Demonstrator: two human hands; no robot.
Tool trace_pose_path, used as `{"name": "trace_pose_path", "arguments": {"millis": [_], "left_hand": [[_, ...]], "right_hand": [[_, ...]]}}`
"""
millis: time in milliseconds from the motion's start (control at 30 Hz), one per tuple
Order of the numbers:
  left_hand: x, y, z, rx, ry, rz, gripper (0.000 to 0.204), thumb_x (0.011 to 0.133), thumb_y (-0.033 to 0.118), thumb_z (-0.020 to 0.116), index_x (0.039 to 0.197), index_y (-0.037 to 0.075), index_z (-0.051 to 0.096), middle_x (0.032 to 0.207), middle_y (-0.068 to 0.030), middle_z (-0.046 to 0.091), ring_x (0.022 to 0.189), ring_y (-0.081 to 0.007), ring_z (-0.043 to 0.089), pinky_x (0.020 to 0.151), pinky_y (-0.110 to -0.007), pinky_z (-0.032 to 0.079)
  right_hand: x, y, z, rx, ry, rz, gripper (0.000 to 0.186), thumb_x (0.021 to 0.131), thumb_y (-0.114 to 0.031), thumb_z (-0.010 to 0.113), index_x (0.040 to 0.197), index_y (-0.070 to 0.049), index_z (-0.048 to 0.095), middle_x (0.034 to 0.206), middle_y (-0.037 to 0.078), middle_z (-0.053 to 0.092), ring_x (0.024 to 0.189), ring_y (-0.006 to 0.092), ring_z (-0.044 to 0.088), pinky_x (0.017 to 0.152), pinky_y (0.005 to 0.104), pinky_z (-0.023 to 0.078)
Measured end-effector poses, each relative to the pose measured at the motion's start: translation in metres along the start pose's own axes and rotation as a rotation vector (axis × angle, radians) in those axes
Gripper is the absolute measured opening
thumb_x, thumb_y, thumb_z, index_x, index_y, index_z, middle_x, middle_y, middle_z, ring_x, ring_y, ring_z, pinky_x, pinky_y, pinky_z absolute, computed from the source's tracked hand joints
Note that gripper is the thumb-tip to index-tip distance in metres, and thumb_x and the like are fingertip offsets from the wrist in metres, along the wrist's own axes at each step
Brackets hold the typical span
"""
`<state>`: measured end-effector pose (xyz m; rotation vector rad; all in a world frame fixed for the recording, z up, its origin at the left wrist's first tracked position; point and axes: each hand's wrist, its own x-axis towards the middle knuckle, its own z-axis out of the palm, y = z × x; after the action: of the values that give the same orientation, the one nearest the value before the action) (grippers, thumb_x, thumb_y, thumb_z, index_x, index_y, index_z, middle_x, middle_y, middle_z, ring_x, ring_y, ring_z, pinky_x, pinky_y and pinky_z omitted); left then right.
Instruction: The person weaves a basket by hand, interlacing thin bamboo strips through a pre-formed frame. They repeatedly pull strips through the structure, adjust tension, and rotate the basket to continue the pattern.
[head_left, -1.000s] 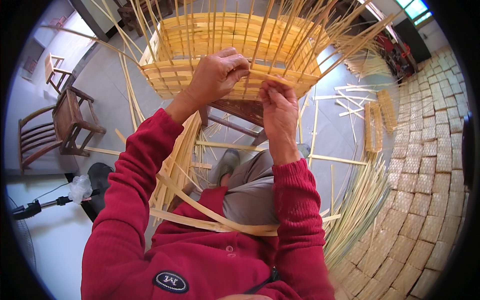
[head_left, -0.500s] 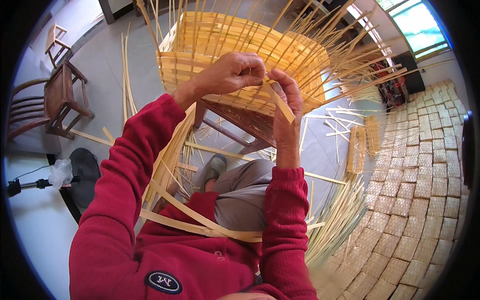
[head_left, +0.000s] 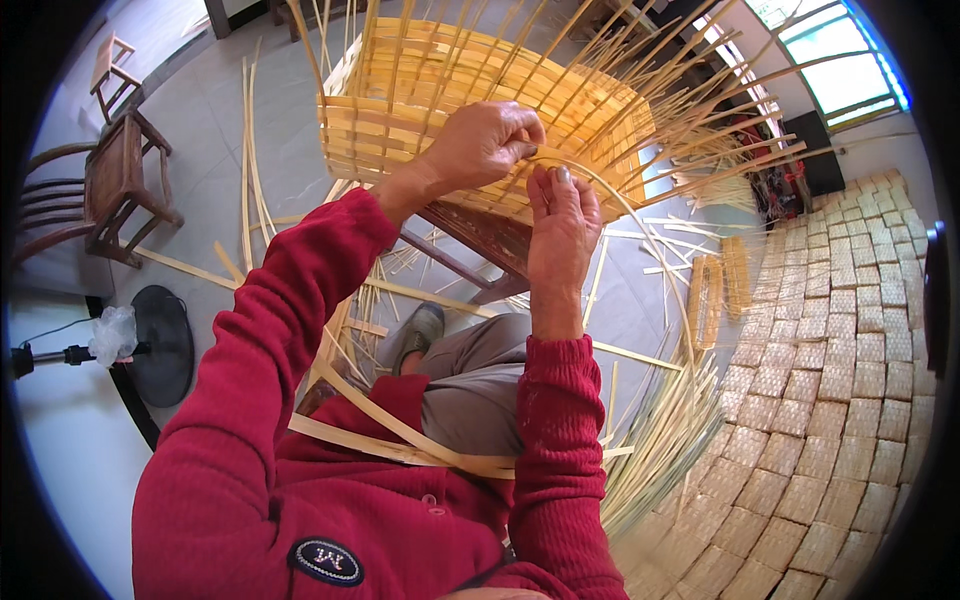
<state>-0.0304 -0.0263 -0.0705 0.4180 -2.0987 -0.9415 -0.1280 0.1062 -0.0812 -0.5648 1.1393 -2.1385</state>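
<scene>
My left hand [head_left: 482,148] pinches a thin bamboo strip [head_left: 640,222] at the near side of a half-woven bamboo basket [head_left: 400,60]. The strip leaves those fingertips, arcs over my right hand [head_left: 566,225] and curves down to the right. Fingers of my right hand are closed together with their tips against the strip, just below the left fingertips. Upright stakes of the basket splay outward all round its rim. Beneath it stands a dark wooden bench [head_left: 480,232], partly hidden by my arms. Other flat bamboo strips [head_left: 400,432] lie across my lap.
Bundled thin splints [head_left: 665,440] lie on the floor at right, beside rows of stacked woven pieces [head_left: 800,400]. Two small woven frames [head_left: 706,300] lie nearby. A wooden chair [head_left: 130,185] and a round black stand base [head_left: 163,345] are at left. Loose strips litter the floor.
The broad flat strip end that hung over my right palm is gone from there. A thin strip now arcs out to the right. My right hand has turned and dropped slightly.
</scene>
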Motion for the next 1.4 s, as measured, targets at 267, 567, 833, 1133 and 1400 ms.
{"name": "trace_pose_path", "arguments": {"millis": [267,567,833,1133,1400], "left_hand": [[0.002,-0.017,0.012,0.192,0.08,0.172,0.007,0.091,0.014,0.073,0.095,0.01,0.077,0.081,-0.006,0.064,0.078,-0.0244,0.064,0.068,-0.038,0.049],[-0.004,-0.017,0.014,0.035,0.047,0.214,0.008,0.091,0.013,0.075,0.097,0.009,0.078,0.081,-0.0064,0.064,0.075,-0.0248,0.064,0.067,-0.036,0.048],[0.001,-0.017,0.015,0.063,0.051,0.159,0.007,0.091,0.014,0.073,0.096,0.011,0.077,0.081,-0.0065,0.063,0.075,-0.0259,0.064,0.066,-0.037,0.047],[0.009,-0.025,0.021,0.364,-0.026,0.289,0.011,0.093,0.016,0.067,0.096,0.006,0.07,0.086,-0.0094,0.066,0.08,-0.0303,0.066,0.069,-0.044,0.05],[0.018,-0.013,0.016,0.467,-0.209,0.141,0.013,0.091,0.019,0.069,0.097,0.01,0.075,0.092,-0.012,0.068,0.085,-0.0347,0.068,0.073,-0.047,0.052]], "right_hand": [[0.026,-0.023,-0.035,-0.242,0.16,-0.325,0.025,0.096,-0.014,0.074,0.115,-0.006,0.059,0.086,-0.003,0.054,0.076,0.006,0.048,0.068,0.0204,0.041],[0.048,-0.038,-0.041,-0.814,0.125,-0.46,0.033,0.097,-0.033,0.074,0.083,-0.004,0.066,0.081,-0.001,0.05,0.071,0.0123,0.044,0.07,0.0234,0.04],[0.031,-0.038,-0.053,0.035,0.22,-0.091,0.017,0.109,-0.014,0.045,0.11,-0.002,0.056,0.105,0.011,0.062,0.094,0.0207,0.065,0.09,0.0382,0.059],[0.026,-0.031,-0.054,-0.484,0.084,-0.234,0.03,0.099,-0.018,0.07,0.12,0.002,0.063,0.108,0.007,0.061,0.089,0.0133,0.06,0.082,0.0295,0.052],[0.015,-0.024,-0.073,-1.493,0.076,-0.668,0.05,0.078,0.006,0.057,0.125,-0.008,0.065,0.109,0.019,0.057,0.107,0.0373,0.056,0.095,0.0461,0.048]]}}
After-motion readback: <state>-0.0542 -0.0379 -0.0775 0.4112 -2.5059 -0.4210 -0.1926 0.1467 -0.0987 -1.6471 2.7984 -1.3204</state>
